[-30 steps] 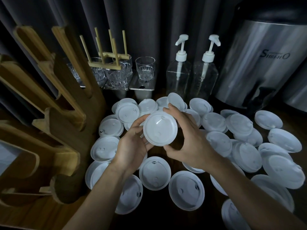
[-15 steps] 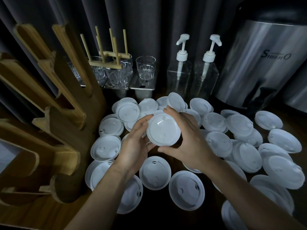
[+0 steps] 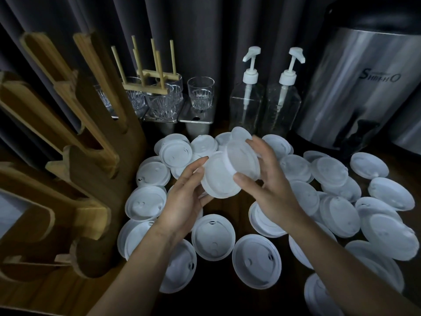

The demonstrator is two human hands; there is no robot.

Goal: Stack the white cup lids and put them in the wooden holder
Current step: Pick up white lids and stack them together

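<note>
Many white cup lids (image 3: 257, 261) lie scattered over the dark table. Above them, at the centre, I hold a short stack of white lids (image 3: 227, 172) tilted on its side between both hands. My left hand (image 3: 184, 197) cups its lower left edge with curled fingers. My right hand (image 3: 268, 188) grips its right side, thumb on the near face and fingers over the top. The wooden holder (image 3: 86, 169) with slanted slots stands at the left, apart from the hands.
Clear glasses (image 3: 200, 92) and a small wooden peg rack (image 3: 150, 76) stand at the back. Two pump bottles (image 3: 264, 101) sit behind the lids. A large steel dispenser (image 3: 364, 87) fills the back right. Dark curtains hang behind.
The stack has turned from facing me to lying tilted on its side and moved slightly right. My right hand has shifted its fingers over the stack's top.
</note>
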